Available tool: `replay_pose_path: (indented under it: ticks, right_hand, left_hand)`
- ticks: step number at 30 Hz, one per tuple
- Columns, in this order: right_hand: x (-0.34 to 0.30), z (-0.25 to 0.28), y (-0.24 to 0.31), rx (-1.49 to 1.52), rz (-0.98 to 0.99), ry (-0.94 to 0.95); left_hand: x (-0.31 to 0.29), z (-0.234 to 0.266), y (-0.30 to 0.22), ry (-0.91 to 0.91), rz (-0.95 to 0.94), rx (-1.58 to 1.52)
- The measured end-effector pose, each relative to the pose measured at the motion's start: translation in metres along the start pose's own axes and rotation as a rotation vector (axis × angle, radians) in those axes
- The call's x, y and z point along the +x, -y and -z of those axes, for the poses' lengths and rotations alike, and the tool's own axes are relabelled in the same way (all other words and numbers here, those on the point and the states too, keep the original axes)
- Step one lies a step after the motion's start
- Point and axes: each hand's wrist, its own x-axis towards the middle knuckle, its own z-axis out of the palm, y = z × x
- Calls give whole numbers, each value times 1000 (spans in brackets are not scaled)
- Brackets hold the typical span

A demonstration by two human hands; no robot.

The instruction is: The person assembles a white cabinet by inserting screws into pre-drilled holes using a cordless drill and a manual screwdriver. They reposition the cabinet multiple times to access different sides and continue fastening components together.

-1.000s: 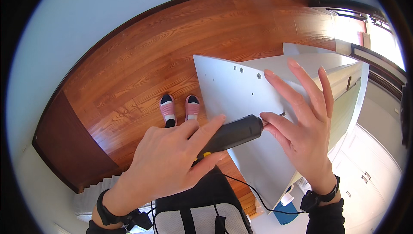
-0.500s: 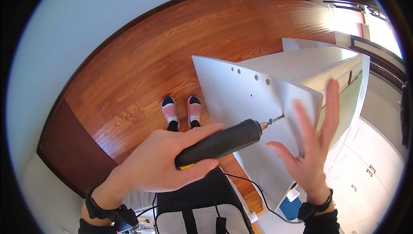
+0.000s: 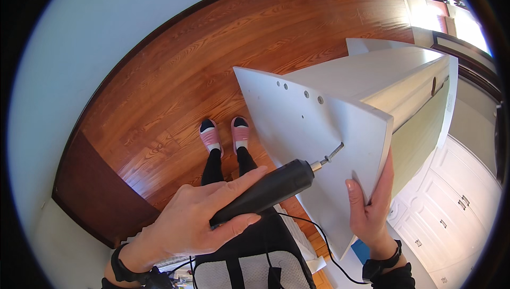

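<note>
My left hand [image 3: 204,217] is wrapped round a black electric screwdriver [image 3: 268,190]. Its bit meets a long silver screw [image 3: 335,152], whose tip is at a hole in a white panel [image 3: 281,124]. The panel belongs to a partly built white cabinet, and a row of metal fittings [image 3: 306,94] lies sunk along its upper part. On the panel's right edge rests my right hand [image 3: 371,212], thumb on the near face and fingers behind, gripping it. Those fingers are partly hidden by the board.
Pink slippers [image 3: 210,137] are on my feet on the wooden floor [image 3: 175,76]. A black and grey bag [image 3: 249,254] with a dark cable [image 3: 324,233] sits close before me. White drawers [image 3: 443,212] stand at the right, and a brown door panel [image 3: 101,177] at the left.
My right hand has come down from the air onto the panel's edge and closed on it. The screwdriver and screw have shifted slightly left and down in view.
</note>
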Motion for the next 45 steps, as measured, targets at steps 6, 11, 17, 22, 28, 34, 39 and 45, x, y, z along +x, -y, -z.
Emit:
replay_pose_path:
  ticks: [6, 11, 17, 22, 28, 34, 39, 45]
  right_hand:
    - [1, 0, 0, -40, 31, -16]
    - [0, 0, 0, -22, 26, -17]
    - [0, -1, -2, -42, 34, -36]
    - [0, -1, -1, -79, 31, -42]
    - [-1, -2, -2, -68, 34, -45]
    - [-1, -1, -2, -63, 32, -43]
    - [-2, -1, -2, -41, 18, -52]
    - [-2, -1, -2, -62, 23, -58]
  left_hand:
    - [-1, -1, -2, -8, 116, -61]
    - [1, 1, 0, -55, 101, -58]
    - [1, -1, 5, -41, 32, -3]
    - [0, -8, 7, -62, 13, -68]
    - [-1, -14, 9, -63, 38, -95]
    - [-1, -12, 11, -118, -4, 69]
    - [-2, -11, 8, -107, 47, 45]
    - [1, -14, 10, -157, -28, 21]
